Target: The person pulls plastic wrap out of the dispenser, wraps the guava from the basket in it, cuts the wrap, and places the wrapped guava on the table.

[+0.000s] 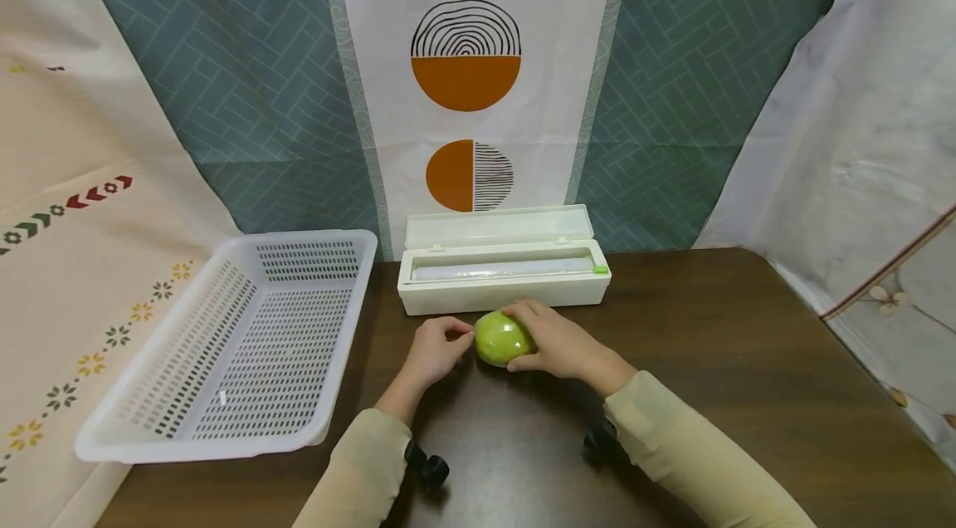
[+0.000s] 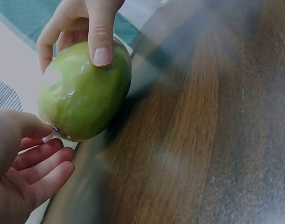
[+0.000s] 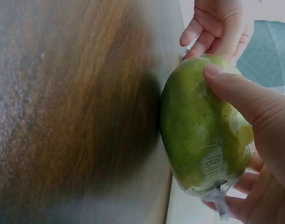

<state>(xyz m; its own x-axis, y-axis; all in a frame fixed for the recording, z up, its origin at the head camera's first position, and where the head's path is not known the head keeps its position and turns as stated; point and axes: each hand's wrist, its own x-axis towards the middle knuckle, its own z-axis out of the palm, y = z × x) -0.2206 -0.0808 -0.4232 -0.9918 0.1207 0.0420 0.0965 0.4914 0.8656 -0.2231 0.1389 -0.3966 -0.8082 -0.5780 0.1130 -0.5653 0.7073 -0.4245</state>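
A green mango (image 1: 502, 339) wrapped in shiny cling film is held just above the dark table. My right hand (image 1: 556, 345) grips it from the right, with the thumb (image 3: 235, 88) across its side and the fingers around the far side. At the left end, my left hand (image 1: 441, 349) pinches the twisted tail of cling film (image 2: 50, 136) between thumb and forefinger; its other fingers are loosely bent. Another gathered twist of film (image 3: 220, 203) sticks out at the mango's opposite end, near the right hand's fingers.
Behind the mango stands a white cling film box (image 1: 500, 295), lid raised, with a film roll (image 1: 504, 269) and a green slider (image 1: 601, 270) inside. A white slotted basket (image 1: 329, 395) sits to the left, a small white scrap (image 1: 222, 398) inside. Patterned cloths hang behind the brown table (image 1: 709, 362).
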